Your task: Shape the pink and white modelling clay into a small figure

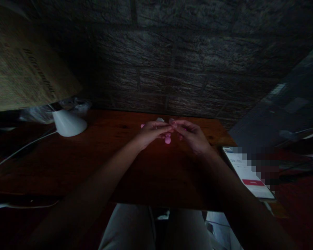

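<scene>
My left hand (151, 132) and my right hand (192, 134) meet above the far part of the wooden table (161, 173). Their thumbs and fingertips are pinched together, touching or nearly so. Whatever is between them is too small and dark to make out, perhaps something pinkish. Just below the fingers lies a pink lump (167, 139), rounded and soft-looking, like modelling clay. Another bit of pink (142, 126) shows beside my left hand, partly hidden by it. Behind the fingers is a small whitish thing (160, 119), mostly covered.
A lamp with a white cone base (69, 123) and a printed shade (28, 69) stands at the left, its cable (23, 151) crossing the table. A lit phone (246, 170) lies by the right edge. A dark brick-patterned wall (156, 62) rises behind the table.
</scene>
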